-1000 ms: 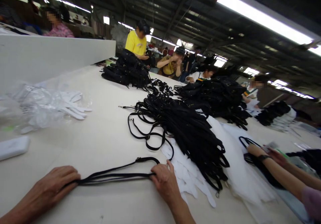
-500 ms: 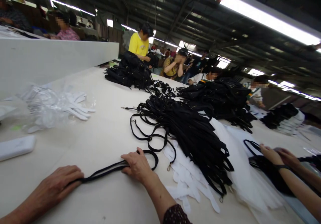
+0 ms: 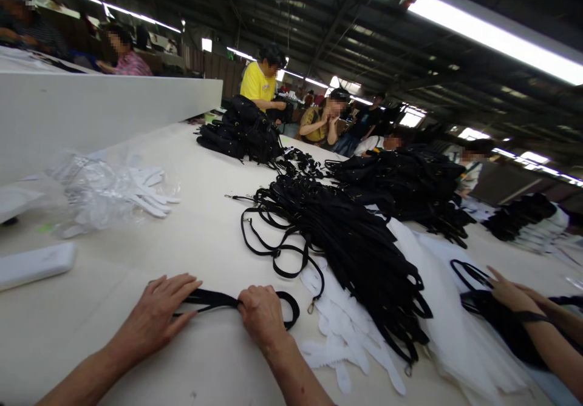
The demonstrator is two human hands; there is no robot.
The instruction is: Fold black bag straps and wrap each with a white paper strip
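A black strap (image 3: 214,298) lies in folded strands on the pale table between my two hands. My right hand (image 3: 264,315) is closed around these strands, and a loop of the strap shows past its right side. Over the strap's other end rests my left hand (image 3: 159,309), fingers stretched out and thumb apart. What lies beneath its palm is hidden. Just beyond, loose black straps with metal clips (image 3: 277,251) trail from a large bundle of black straps (image 3: 350,242).
White cut-out pieces (image 3: 341,333) lie right of my right hand. At far right, a co-worker's hands (image 3: 514,294) handle a black item. A clear plastic bag of white pieces (image 3: 113,190) and a white flat object (image 3: 36,266) sit left. Black piles (image 3: 241,130) stand further back.
My left hand has slid right along the strap, closer to my right hand, and its fingers have straightened. My right hand has shifted slightly right and closed around the strands.
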